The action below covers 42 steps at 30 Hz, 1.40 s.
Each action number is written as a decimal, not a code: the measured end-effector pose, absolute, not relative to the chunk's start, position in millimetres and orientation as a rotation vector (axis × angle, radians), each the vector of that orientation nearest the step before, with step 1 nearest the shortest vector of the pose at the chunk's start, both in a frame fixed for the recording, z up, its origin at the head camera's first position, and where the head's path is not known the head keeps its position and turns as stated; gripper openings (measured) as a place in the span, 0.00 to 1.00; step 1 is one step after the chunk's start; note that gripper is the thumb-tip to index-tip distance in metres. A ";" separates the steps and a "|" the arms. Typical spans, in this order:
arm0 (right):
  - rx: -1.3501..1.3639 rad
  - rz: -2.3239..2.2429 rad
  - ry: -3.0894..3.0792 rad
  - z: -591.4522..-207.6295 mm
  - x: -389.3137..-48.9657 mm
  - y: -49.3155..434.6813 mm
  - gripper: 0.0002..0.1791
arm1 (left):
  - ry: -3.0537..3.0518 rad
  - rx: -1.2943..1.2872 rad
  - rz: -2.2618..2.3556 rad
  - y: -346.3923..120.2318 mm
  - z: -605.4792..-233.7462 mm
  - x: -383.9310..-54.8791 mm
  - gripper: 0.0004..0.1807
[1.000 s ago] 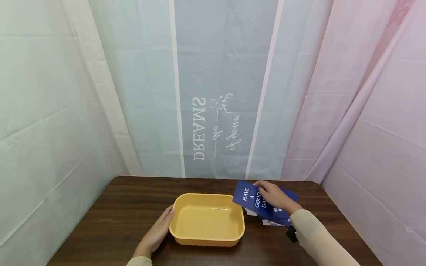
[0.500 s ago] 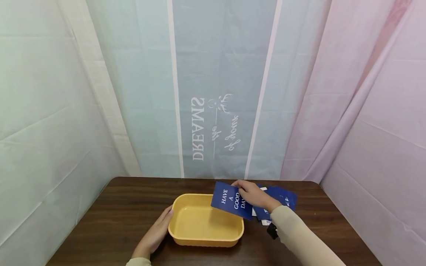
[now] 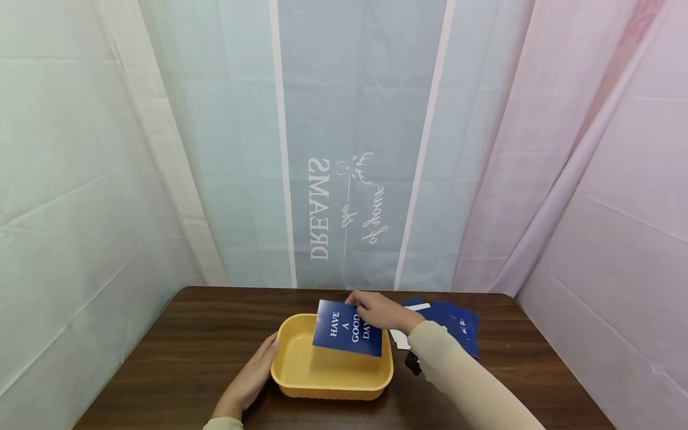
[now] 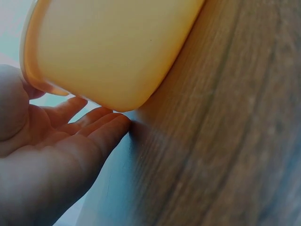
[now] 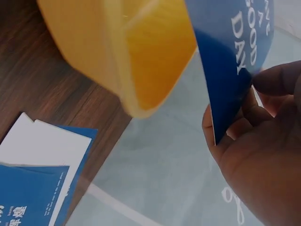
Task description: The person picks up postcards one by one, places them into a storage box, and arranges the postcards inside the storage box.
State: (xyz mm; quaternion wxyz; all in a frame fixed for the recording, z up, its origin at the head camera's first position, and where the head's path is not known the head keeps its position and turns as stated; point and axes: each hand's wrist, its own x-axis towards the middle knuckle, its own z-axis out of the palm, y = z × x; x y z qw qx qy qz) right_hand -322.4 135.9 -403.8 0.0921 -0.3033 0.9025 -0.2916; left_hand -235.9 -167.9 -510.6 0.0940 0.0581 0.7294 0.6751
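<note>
A blue card [image 3: 344, 331] reading "HAVE A GOOD DAY" hangs tilted over the right half of a yellow plastic basin [image 3: 279, 370]. My right hand [image 3: 378, 310] pinches the card at its far right edge, thumb on the printed face and fingers behind, as the right wrist view shows. My left hand [image 3: 252, 376] lies along the basin's left side. In the left wrist view its fairly straight fingers [image 4: 110, 129] touch the outer wall, with the thumb up by the rim. The basin's visible floor holds nothing.
Several blue and white cards [image 3: 457, 325] lie overlapping to the right of the basin, partly behind my right sleeve. All stand on a dark wooden table [image 3: 215, 322]. A printed curtain [image 3: 355, 119] hangs right behind its far edge.
My right hand has carried the blue card leftward from above the card pile to over the basin. My left hand has stayed at the basin's left side.
</note>
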 end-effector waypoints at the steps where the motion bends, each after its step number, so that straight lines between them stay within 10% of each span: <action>1: -0.903 -0.848 2.674 -403.7 -322.8 133.7 0.14 | 2.165 0.173 2.002 -167.7 -510.5 -235.4 0.42; 26: -0.773 -0.274 2.635 -425.9 -331.5 87.5 0.04 | 2.148 0.175 2.025 -167.5 -508.4 -233.4 0.36; 42: -0.823 0.129 2.772 -441.3 -314.1 65.8 0.18 | 2.168 0.148 2.020 -166.0 -509.8 -233.7 0.36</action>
